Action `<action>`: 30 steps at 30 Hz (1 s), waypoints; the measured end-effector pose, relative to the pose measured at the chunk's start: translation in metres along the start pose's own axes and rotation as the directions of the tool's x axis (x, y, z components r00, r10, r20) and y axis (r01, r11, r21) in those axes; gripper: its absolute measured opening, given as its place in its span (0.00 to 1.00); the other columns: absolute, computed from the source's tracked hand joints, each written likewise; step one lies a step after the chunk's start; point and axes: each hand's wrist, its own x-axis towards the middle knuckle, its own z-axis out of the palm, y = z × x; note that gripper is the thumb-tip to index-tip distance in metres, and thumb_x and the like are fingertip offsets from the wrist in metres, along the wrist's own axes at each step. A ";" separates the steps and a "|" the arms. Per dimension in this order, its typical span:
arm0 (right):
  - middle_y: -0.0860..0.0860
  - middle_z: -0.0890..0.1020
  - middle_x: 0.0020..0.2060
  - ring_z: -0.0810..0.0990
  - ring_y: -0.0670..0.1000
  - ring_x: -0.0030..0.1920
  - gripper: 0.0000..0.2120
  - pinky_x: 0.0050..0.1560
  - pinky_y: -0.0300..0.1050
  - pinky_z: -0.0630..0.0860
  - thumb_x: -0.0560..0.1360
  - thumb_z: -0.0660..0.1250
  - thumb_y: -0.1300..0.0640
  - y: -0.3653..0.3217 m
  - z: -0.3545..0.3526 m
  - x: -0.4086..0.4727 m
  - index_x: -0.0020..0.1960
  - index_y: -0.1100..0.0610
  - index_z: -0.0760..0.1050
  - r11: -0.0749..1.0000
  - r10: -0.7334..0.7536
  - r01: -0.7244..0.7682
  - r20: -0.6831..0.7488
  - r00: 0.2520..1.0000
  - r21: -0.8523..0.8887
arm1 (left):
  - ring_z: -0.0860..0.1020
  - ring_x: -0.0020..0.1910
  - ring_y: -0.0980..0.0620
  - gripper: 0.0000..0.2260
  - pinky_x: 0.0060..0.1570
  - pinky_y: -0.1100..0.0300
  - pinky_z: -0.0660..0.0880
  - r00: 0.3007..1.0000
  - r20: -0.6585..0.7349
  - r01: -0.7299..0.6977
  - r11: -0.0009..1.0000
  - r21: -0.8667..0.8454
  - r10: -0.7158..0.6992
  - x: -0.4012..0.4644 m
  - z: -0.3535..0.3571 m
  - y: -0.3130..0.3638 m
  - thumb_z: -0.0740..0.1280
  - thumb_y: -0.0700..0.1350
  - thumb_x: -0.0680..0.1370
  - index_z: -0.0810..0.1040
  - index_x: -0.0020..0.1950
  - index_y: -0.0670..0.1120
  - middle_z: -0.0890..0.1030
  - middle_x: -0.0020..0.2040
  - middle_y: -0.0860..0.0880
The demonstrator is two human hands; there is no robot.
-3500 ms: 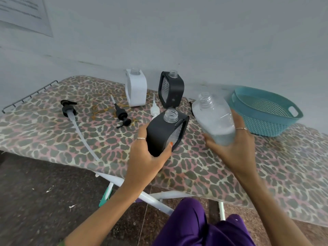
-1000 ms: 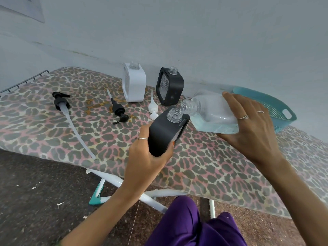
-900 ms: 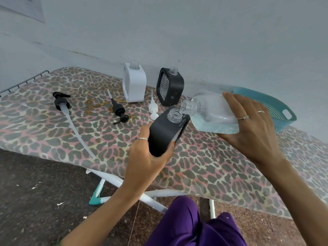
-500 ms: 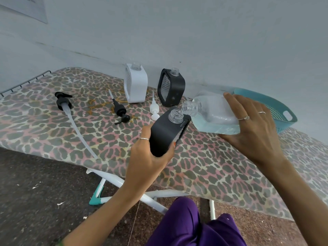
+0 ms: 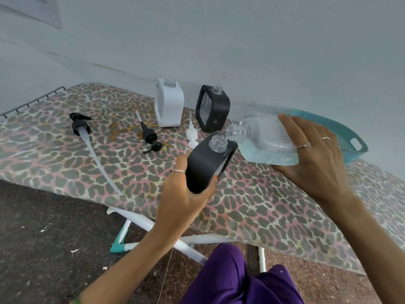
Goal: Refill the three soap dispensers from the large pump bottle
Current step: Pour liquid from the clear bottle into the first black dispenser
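Clear large bottle (image 5: 266, 141) lies nearly on its side in the right hand (image 5: 315, 154), fingers wrapped over its far end, long axis running right to left, mouth just above and right of the open neck of the black dispenser (image 5: 208, 165). Left hand (image 5: 184, 194) grips that dispenser low, tilted toward the bottle. Pour hinges on mouth-over-neck alignment.

The right hand (image 5: 315, 154) covers the far end of the large bottle (image 5: 263, 139) and part of the teal basket (image 5: 350, 141) behind it. The left hand (image 5: 186, 194) hides the base of the near black dispenser (image 5: 206, 165). At the far left, a wall paper (image 5: 32, 9) is cut off, its print unreadable.
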 end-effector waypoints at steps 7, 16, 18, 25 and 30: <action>0.64 0.77 0.61 0.76 0.67 0.58 0.35 0.57 0.65 0.71 0.70 0.71 0.44 0.000 -0.002 0.001 0.69 0.63 0.70 1.000 0.001 0.000 0.006 1.000 -0.009 | 0.77 0.33 0.56 0.17 0.27 0.71 0.70 1.000 0.007 0.010 1.000 -0.023 -0.010 0.000 -0.001 0.000 0.73 0.45 0.72 0.69 0.54 0.55 0.75 0.33 0.56; 0.65 0.77 0.60 0.76 0.67 0.58 0.35 0.56 0.65 0.71 0.72 0.62 0.39 0.001 -0.003 0.003 0.69 0.63 0.69 1.000 -0.010 0.010 -0.005 1.000 -0.010 | 0.76 0.31 0.57 0.19 0.27 0.72 0.69 1.000 0.000 0.021 1.000 -0.020 -0.021 0.000 0.000 -0.001 0.75 0.42 0.71 0.68 0.53 0.56 0.74 0.32 0.56; 0.65 0.77 0.60 0.76 0.67 0.58 0.35 0.56 0.65 0.71 0.72 0.62 0.39 0.001 -0.004 0.003 0.69 0.63 0.69 1.000 -0.007 0.007 -0.004 1.000 -0.010 | 0.75 0.30 0.58 0.18 0.27 0.74 0.67 1.000 0.005 0.014 1.000 -0.023 -0.014 -0.001 0.000 -0.002 0.75 0.41 0.71 0.69 0.52 0.54 0.73 0.31 0.58; 0.65 0.77 0.60 0.76 0.68 0.58 0.35 0.57 0.66 0.71 0.73 0.61 0.39 0.001 -0.006 0.005 0.69 0.64 0.70 1.000 -0.013 0.013 0.005 1.000 -0.012 | 0.75 0.29 0.61 0.17 0.27 0.76 0.65 0.999 0.015 0.031 0.999 -0.028 -0.030 -0.001 -0.001 0.000 0.74 0.43 0.72 0.69 0.53 0.55 0.71 0.31 0.59; 0.65 0.77 0.60 0.76 0.68 0.58 0.34 0.57 0.66 0.71 0.73 0.62 0.41 0.001 -0.006 0.005 0.69 0.64 0.70 1.000 -0.014 0.014 0.010 1.000 -0.016 | 0.75 0.29 0.59 0.18 0.25 0.73 0.67 1.000 0.008 0.024 0.999 -0.035 -0.024 -0.001 -0.001 -0.001 0.74 0.44 0.72 0.69 0.54 0.55 0.72 0.31 0.57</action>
